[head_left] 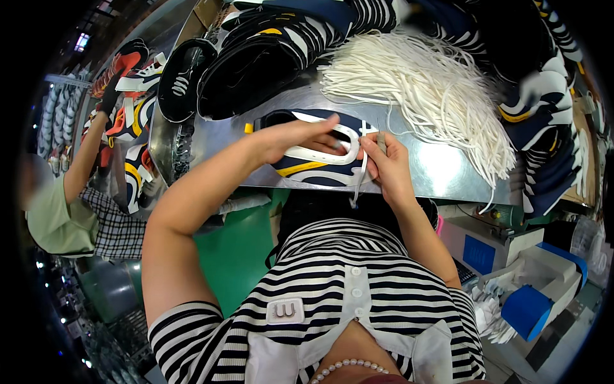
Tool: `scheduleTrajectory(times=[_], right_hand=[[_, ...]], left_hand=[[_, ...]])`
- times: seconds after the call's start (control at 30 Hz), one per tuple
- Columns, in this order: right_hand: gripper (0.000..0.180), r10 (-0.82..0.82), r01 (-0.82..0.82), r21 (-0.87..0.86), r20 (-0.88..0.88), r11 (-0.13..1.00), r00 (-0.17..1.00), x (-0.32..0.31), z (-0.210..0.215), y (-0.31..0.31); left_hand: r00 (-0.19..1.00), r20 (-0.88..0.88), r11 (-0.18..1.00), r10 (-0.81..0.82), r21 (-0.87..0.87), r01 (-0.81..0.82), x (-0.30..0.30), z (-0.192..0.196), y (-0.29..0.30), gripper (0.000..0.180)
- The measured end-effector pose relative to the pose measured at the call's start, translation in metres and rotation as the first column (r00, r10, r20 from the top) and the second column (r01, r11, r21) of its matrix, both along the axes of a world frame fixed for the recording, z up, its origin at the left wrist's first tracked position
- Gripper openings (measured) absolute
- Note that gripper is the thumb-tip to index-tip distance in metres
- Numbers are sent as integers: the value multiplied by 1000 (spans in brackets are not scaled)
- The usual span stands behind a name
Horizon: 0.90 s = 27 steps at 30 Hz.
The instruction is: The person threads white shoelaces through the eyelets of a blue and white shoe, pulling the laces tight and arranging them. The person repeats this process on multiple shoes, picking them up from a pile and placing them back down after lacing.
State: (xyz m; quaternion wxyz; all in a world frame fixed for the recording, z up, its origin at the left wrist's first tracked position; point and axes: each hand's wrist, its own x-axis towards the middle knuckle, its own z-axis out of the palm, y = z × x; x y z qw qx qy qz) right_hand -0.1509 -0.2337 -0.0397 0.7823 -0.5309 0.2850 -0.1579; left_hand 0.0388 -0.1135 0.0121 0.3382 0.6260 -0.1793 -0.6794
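Observation:
A navy shoe upper (307, 171) with white trim and a yellow stripe lies sideways on the metal table in front of me. My left hand (297, 139) holds it, fingers reaching into the white-edged lacing opening and thumb above; the fingertips are partly hidden. At the right end of that opening, my right hand (387, 160) pinches a white shoelace (364, 168) that crosses the upper and hangs past the table's near edge. A thin greyish piece (381, 139) shows between the right fingers; its kind is unclear.
A large bundle of white laces (416, 83) lies beyond my right hand. Dark uppers (249, 73) are stacked at the back left, with more uppers (543, 153) at the right. A co-worker's arm (89, 150) reaches toward orange and navy shoes at far left. A blue-and-white box (527, 307) stands lower right.

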Motion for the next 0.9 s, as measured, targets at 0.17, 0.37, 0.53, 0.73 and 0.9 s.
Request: scheduleTrajectory(times=[0.17,0.37,0.53,0.73,0.9], right_hand=[[14,-96,108,-139,91,984,991,0,1,-8],[14,7,9,-124,130,992,991,-6,24,-5],[14,56,-46,-153,60,987,997,-7,25,0],[12,105,-110,-224,-35,968,994,-12,35,8],[17,123,-119,-238,2,964,992,-22,39,16]], left_hand=[[940,-290,942,180,-223,-249,-33,-14,-6,66],[837,-225,804,499,-241,-544,-64,-9,-8,51],[872,-69,728,485,-520,-447,-74,-23,5,25],[798,56,672,599,-576,-464,-87,-6,8,17],[776,38,656,630,-559,-506,-87,-17,13,17]])
